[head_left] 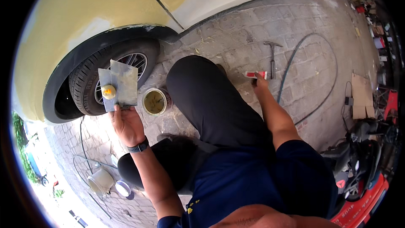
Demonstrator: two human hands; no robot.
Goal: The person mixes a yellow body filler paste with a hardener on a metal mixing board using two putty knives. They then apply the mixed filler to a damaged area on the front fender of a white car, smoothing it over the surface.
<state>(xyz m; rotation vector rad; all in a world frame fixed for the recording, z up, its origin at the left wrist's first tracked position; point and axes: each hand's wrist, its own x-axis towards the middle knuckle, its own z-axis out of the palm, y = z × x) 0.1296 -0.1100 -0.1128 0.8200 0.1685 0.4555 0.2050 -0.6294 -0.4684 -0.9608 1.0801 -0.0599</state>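
My left hand (pixel 128 126), wearing a dark wristband, grips the lower edge of a thin grey sheet (pixel 125 85). On its left part lies a dab of pale putty (pixel 108 94) with a yellow-orange blob on top. Whether the sheet is one piece or two overlapping ones, I cannot tell. Beside that hand an open round tin (pixel 168 100) stands on the paving, brownish-yellow stuff inside. Out to the right, my right hand (pixel 260 83) is closed on a red and white tube (pixel 256 75), its fingers partly hidden. Just past the tube lies a hammer (pixel 272 62).
A car panel (pixel 109 4) with yellowish patches and a wheel (pixel 86 80) rise ahead on the left. A black hose (pixel 291 61) loops at right, near cardboard (pixel 362 97) and a motorbike (pixel 354 164). A white bucket (pixel 100 181) stands at lower left.
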